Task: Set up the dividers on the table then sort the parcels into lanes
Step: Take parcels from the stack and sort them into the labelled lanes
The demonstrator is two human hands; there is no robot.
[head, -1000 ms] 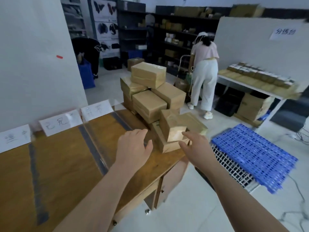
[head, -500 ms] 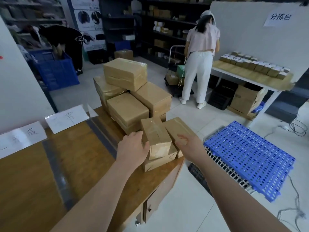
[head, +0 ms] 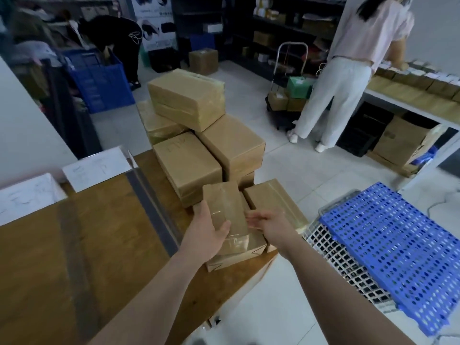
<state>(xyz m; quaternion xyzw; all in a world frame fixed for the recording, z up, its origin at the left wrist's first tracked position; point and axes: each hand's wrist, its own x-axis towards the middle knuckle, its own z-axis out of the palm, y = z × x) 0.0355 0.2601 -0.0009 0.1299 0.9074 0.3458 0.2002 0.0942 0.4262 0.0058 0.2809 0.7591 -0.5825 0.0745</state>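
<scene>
The left hand (head: 206,232) holds the small parcel (head: 225,210) by its left side, with the thumb curled over the top and the fingers along the edge. The right hand (head: 270,226) is mostly flat, and its straight fingers (head: 251,219) touch the right side of the same parcel. The small parcel is brown, wrapped in shiny tape, and it leans a bit on top of a flat parcel (head: 239,257) near the right end of the table (head: 104,257). Just beside it on the right lies another parcel (head: 273,200). Behind them is a stack (head: 194,135) of bigger brown parcels, piled up with one box on the very top. To the left of the stack a clear divider (head: 151,200) runs across the brown table. Two white cards (head: 97,168) stand at the far edge. On the floor to the right a blue pallet (head: 398,250) lies on a white grid (head: 343,267). Farther back a person (head: 336,95) in white trousers stands at another table. Far off on the left, someone in black (head: 112,33) bends over a blue crate (head: 99,80).
</scene>
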